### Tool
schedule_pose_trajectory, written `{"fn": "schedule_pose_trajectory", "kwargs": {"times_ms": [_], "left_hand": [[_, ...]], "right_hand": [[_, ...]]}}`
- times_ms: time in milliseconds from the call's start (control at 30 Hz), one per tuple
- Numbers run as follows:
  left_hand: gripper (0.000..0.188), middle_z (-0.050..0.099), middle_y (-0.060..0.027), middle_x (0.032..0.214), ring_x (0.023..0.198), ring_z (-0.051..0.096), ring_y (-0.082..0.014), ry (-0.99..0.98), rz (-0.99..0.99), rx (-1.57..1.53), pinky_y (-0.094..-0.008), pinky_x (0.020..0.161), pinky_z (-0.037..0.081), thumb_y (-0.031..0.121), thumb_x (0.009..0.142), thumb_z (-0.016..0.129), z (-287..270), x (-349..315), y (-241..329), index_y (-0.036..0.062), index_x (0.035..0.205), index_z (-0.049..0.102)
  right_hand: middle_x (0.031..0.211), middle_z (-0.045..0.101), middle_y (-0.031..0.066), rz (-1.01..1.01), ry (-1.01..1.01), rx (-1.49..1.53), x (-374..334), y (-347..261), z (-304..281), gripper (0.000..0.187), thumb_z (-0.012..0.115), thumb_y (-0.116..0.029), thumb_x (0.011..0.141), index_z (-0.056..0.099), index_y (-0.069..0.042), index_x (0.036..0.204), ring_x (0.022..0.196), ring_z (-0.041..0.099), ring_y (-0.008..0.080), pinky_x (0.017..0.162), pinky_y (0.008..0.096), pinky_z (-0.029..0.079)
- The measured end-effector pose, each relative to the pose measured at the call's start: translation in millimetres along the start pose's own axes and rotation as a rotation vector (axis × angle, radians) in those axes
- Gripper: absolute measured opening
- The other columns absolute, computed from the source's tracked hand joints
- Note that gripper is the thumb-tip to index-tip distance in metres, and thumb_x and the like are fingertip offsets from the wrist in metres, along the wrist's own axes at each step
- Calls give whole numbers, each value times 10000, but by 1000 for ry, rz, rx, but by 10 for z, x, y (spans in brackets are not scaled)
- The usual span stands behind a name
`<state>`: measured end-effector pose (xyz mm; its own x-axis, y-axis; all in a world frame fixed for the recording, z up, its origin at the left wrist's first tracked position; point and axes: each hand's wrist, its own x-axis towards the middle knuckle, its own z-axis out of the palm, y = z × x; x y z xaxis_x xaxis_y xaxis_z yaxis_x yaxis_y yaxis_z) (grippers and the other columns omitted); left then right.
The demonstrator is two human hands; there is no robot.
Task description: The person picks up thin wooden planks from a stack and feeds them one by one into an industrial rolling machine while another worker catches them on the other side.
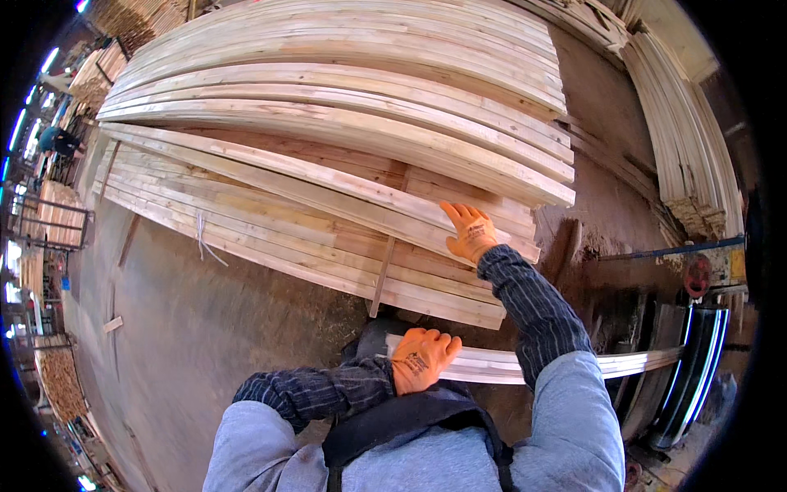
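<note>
My left hand, in an orange glove, is closed around the end of a pale wooden board held low in front of my body. Lengthwise lines on that wood may mean more than one piece; I cannot tell. Farther out, my right hand, gloved alike, lies with fingers stretched out at the right end of a loose plank. This plank slants across a lower layer of planks. Behind it rises a higher pile of planks.
Thin wooden strips lie crosswise beneath the plank ends. At right stand another lumber stack and a machine with shiny dark panels. A small wood scrap lies on the concrete floor. A person is far left.
</note>
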<state>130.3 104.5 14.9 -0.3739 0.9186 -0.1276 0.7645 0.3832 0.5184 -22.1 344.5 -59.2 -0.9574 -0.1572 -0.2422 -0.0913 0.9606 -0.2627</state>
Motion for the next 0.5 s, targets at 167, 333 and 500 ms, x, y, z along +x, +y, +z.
{"fn": "schedule_pose_trajectory", "kwargs": {"times_ms": [167,333,500], "left_hand": [[320,687,-91,971,885,687,-258,203,-123,-254,-458,777,554,316,959,623,650,517,422,91,1183,665],[269,773,-91,1035,971,734,-288,479,-184,-996,-389,837,576,314,1026,585,1479,1212,1006,112,1026,763],[252,752,-190,965,923,723,-397,-16,148,-701,-472,815,578,264,993,591,465,963,27,68,1067,731]], "right_hand": [[1438,593,161,114,-86,-87,426,149,341,818,727,-306,841,392,-218,1582,1337,569,349,1124,492,453],[1287,694,181,235,-270,-69,555,78,242,801,757,-316,848,405,-237,1563,1186,672,386,998,489,544],[1280,705,193,220,-252,65,486,243,311,833,779,-376,861,367,-250,1573,1179,680,396,995,492,557]]}}
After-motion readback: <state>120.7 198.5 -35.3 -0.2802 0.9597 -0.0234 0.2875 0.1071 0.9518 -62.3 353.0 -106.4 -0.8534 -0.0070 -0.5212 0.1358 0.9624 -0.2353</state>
